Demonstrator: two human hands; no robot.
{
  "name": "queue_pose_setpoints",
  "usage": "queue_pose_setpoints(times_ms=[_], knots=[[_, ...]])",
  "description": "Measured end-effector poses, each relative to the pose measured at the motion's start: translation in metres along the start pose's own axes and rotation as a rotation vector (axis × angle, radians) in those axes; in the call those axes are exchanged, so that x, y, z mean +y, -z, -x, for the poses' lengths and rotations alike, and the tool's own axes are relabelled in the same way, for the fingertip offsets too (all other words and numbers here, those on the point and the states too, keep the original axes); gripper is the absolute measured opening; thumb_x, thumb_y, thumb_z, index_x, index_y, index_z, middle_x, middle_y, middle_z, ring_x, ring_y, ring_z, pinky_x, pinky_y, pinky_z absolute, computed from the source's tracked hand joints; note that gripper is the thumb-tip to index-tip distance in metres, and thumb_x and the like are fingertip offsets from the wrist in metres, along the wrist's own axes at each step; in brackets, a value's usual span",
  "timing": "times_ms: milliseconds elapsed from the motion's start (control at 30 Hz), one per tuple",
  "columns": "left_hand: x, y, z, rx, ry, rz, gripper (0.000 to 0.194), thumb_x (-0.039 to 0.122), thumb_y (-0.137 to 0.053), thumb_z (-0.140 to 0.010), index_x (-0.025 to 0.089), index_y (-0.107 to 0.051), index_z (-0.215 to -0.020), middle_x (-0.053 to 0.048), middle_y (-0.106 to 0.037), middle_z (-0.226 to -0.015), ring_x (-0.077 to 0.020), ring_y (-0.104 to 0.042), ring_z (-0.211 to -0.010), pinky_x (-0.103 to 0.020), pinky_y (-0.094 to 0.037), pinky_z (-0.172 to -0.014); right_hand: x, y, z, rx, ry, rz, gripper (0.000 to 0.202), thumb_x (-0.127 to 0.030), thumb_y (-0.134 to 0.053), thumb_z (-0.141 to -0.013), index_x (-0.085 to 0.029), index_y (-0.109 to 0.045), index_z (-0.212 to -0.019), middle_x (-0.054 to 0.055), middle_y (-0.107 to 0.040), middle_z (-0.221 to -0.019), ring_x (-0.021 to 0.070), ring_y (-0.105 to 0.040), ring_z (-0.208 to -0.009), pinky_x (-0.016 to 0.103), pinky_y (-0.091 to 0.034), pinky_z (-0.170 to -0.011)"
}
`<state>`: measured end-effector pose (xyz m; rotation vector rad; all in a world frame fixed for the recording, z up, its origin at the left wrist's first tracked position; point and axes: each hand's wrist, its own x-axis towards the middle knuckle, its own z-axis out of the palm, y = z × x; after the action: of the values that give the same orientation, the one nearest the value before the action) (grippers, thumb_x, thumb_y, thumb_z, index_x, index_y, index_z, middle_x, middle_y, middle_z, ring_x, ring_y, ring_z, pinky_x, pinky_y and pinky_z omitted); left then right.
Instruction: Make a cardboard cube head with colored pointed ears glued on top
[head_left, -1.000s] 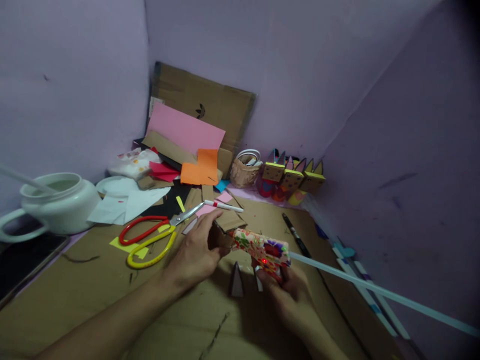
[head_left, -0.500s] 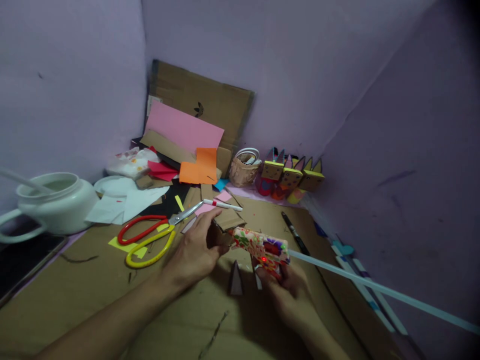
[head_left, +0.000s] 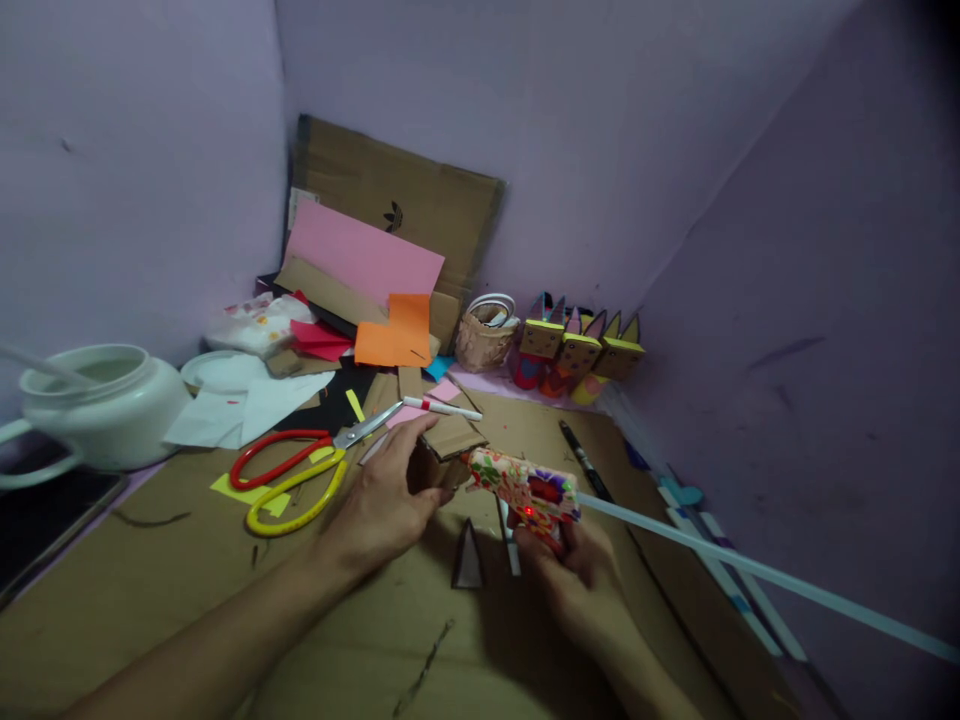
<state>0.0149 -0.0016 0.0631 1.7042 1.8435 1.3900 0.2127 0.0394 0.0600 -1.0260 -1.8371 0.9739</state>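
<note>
My left hand (head_left: 394, 490) is closed on a small cardboard piece (head_left: 454, 437), its flat top tilted up. In my right hand (head_left: 574, 570) is a flower-patterned glue gun (head_left: 521, 485) with a red light lit on its side. A long pale glue stick (head_left: 720, 557) juts from its back end toward the lower right. The nozzle points left, close to the cardboard piece; whether they touch, I cannot tell. Below them stands a small dark-edged triangle (head_left: 469, 560). A thin white strip (head_left: 511, 545) lies beside the glue gun's handle.
Scissors (head_left: 296, 480) with red and yellow handles lie left of my hand, near a red-and-white marker (head_left: 442, 408). A black pen (head_left: 585, 460) is on the right. Behind stand a small basket (head_left: 484, 340) and several eared cardboard figures (head_left: 581, 350). A white pot (head_left: 105, 410) sits far left.
The view has shifted slightly. The glue gun stays by the cardboard piece, and both hands keep their hold.
</note>
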Motion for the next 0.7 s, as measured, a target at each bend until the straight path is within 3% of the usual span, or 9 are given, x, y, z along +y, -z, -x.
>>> queue_pose_setpoints(times_ms=[300, 600, 700], knots=[[-0.0007, 0.0007, 0.0011, 0.012, 0.012, -0.027, 0.060, 0.016, -0.064, -0.069, 0.026, -0.043, -0.124, -0.005, -0.050, -0.132, -0.0229, -0.044, -0.123, -0.042, -0.034, -0.105, 0.0072, 0.0002, -0.0001, 0.009, -0.039, -0.025, 0.024, -0.030, -0.059, -0.075, -0.015, -0.068, -0.092, 0.009, -0.074, -0.084, 0.0241, -0.067, -0.075, 0.031, -0.052, -0.070], [0.0000, 0.0027, 0.0005, 0.006, 0.035, -0.050, 0.063, 0.018, -0.066, -0.067, 0.025, -0.044, -0.125, -0.005, -0.050, -0.133, -0.0241, -0.045, -0.123, -0.042, -0.034, -0.105, 0.0018, 0.0022, -0.0036, 0.022, -0.072, -0.095, 0.020, -0.030, -0.062, -0.072, -0.015, -0.070, -0.082, 0.009, -0.074, -0.077, 0.0239, -0.067, -0.070, 0.031, -0.053, -0.066], [-0.0027, 0.0031, -0.0002, 0.009, 0.047, -0.064, 0.062, 0.021, -0.066, -0.068, 0.025, -0.044, -0.125, -0.005, -0.050, -0.132, -0.0239, -0.046, -0.122, -0.041, -0.035, -0.105, -0.0021, 0.0037, -0.0058, -0.009, -0.112, -0.202, 0.022, -0.034, -0.064, -0.070, -0.016, -0.071, -0.080, 0.010, -0.075, -0.080, 0.0268, -0.069, -0.079, 0.036, -0.053, -0.074]])
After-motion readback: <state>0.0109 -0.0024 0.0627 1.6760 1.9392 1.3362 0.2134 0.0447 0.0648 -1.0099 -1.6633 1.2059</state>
